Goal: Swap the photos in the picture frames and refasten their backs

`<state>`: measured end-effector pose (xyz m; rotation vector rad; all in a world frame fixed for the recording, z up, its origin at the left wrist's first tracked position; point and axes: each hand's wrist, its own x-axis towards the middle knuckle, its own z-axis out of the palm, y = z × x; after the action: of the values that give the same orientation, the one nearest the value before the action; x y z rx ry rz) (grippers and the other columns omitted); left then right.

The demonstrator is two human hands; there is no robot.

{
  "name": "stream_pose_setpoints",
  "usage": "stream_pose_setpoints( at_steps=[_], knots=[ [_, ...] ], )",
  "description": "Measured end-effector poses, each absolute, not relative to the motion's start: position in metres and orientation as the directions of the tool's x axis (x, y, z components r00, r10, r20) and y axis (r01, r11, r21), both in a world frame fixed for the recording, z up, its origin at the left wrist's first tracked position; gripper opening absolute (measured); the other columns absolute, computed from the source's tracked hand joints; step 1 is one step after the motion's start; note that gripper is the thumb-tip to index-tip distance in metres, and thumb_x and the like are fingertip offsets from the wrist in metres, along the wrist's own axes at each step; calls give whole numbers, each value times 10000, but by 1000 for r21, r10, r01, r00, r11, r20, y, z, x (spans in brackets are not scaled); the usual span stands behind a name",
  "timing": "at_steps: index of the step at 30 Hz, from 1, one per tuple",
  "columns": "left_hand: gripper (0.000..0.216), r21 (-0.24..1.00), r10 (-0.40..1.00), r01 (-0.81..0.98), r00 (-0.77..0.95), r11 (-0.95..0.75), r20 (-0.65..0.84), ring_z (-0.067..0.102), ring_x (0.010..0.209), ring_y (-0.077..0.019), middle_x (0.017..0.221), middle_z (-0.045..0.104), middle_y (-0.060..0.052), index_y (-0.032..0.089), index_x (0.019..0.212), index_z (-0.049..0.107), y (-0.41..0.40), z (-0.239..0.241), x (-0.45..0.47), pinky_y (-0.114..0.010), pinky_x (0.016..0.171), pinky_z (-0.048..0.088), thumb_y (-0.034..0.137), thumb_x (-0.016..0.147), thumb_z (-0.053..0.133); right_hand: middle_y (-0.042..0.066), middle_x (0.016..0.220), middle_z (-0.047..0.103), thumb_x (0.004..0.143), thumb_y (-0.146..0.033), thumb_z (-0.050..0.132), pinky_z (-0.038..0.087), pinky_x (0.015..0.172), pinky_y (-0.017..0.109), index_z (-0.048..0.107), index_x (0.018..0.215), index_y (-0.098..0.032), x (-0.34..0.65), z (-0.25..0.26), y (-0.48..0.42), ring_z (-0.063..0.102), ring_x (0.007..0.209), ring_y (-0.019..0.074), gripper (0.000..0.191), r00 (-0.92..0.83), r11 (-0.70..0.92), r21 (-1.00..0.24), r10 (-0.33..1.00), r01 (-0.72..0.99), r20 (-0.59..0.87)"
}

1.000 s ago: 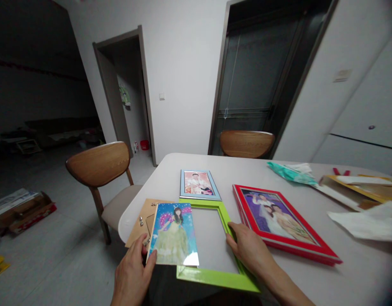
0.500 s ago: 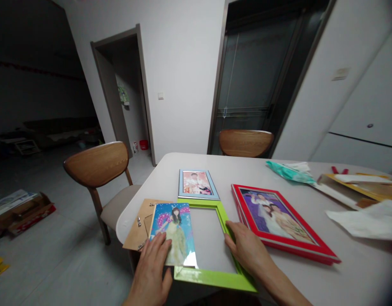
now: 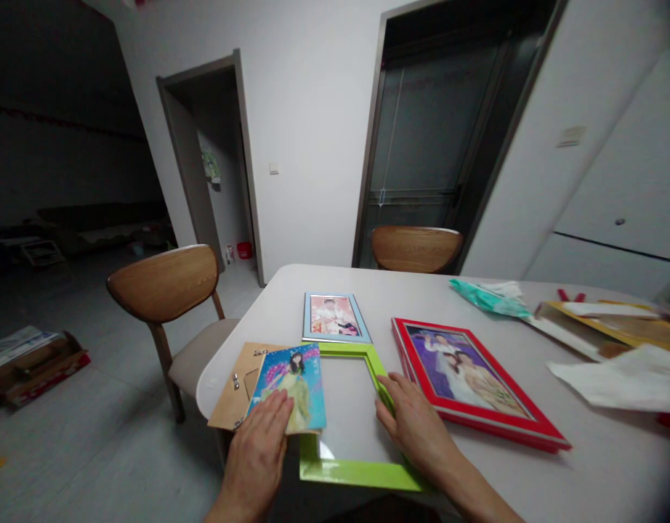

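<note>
A lime green picture frame (image 3: 362,472) lies at the near edge of the white table (image 3: 324,280), its opening showing the table top. My left hand (image 3: 259,454) lies flat, fingers out, on a loose photo (image 3: 291,381) of a figure in a pale dress on a blue background; the photo overlaps the frame's left side. Under the photo's left part sits a brown backing board (image 3: 231,392) with metal clips. My right hand (image 3: 414,425) rests on the frame's right side, fingers curled over its edge.
A small silver-blue framed photo (image 3: 333,317) lies beyond the green frame. A red framed photo (image 3: 471,381) lies to the right. Papers (image 3: 618,378), a teal bag (image 3: 487,296) and flat yellow packaging (image 3: 612,323) fill the table's right side. Two wooden chairs (image 3: 166,287) stand at the left and far edges.
My left hand moved from the photo's bottom-left corner onto its face, and the photo slid left, off the frame's opening. My right hand stayed on the frame's right side.
</note>
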<state>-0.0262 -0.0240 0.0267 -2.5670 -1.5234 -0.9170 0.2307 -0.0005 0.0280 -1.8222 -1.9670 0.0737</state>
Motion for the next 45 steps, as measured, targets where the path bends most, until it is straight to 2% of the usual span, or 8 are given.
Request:
stream_pose_setpoints(
  at_steps=[4, 7, 11, 14, 19, 27, 32, 45],
  knots=[
    [332, 649, 846, 658, -35, -381, 531, 506, 1048, -208, 1104, 582, -76, 166, 1069, 540, -18, 59, -30, -384, 927, 368, 235, 804, 353, 138, 1094, 534, 735, -262, 421, 384, 866, 363, 544, 1041, -119, 220, 44, -5, 501, 985, 222, 360, -24, 248, -601, 934, 760, 356],
    [354, 931, 898, 285, -307, -227, 313, 536, 997, -229, 1027, 620, -73, 147, 1038, 545, -18, 76, -17, -389, 895, 388, 366, 802, 398, 109, 994, 592, 739, -303, 418, 466, 717, 320, 533, 1040, -137, 202, 54, -8, 577, 815, 180, 363, -26, 178, -869, 982, 462, 187],
    [406, 944, 970, -305, -235, -127, 55, 588, 903, -220, 936, 652, -76, 131, 1057, 507, -28, 75, 23, -355, 811, 447, 411, 769, 446, 124, 959, 608, 768, -355, 368, 486, 632, 294, 474, 1075, -116, 179, 51, -6, 605, 761, 174, 403, -57, -77, -997, 995, 16, -78],
    [425, 886, 996, -462, -94, -40, -4, 571, 941, -225, 974, 640, -101, 119, 1060, 500, -34, 64, 43, -341, 821, 441, 385, 728, 505, 125, 964, 614, 819, -311, 217, 485, 624, 274, 430, 1108, -132, 179, 47, 0, 600, 828, 179, 401, 51, -20, -997, 998, -73, -24],
    [495, 958, 994, -285, -112, -36, 4, 499, 1052, -229, 1153, 530, -143, 115, 1129, 432, -27, 43, 31, -347, 897, 385, 311, 687, 542, 95, 837, 659, 795, -247, 210, 479, 565, 263, 391, 1157, -128, 212, 53, 11, 621, 746, 190, 422, 139, -4, -953, 989, 304, 41],
    [479, 848, 972, 478, 159, -227, 171, 394, 1151, -237, 1224, 469, -132, 119, 1109, 494, -32, 27, 25, -406, 993, 271, 149, 632, 513, 75, 814, 669, 680, -173, 320, 472, 567, 247, 438, 1134, -92, 225, 44, 32, 623, 670, 171, 476, 120, -95, -964, 990, 248, -67],
    [523, 757, 943, 571, 271, -320, 194, 356, 1178, -257, 1275, 410, -127, 158, 1125, 488, -32, 21, 27, -449, 989, 275, 166, 607, 564, 66, 796, 670, 703, -171, 300, 462, 567, 232, 488, 1093, -90, 221, 39, 41, 619, 653, 156, 441, 115, -61, -889, 993, 455, -9],
    [397, 612, 883, 649, 425, -451, 200, 360, 1172, -277, 1199, 495, -140, 145, 1032, 557, -31, 29, 28, -465, 956, 318, 236, 646, 578, 180, 843, 626, 723, -362, 431, 383, 671, 325, 576, 906, -89, 224, 40, 39, 585, 776, 248, 359, 100, -62, -310, 989, 949, 110]
  ],
)
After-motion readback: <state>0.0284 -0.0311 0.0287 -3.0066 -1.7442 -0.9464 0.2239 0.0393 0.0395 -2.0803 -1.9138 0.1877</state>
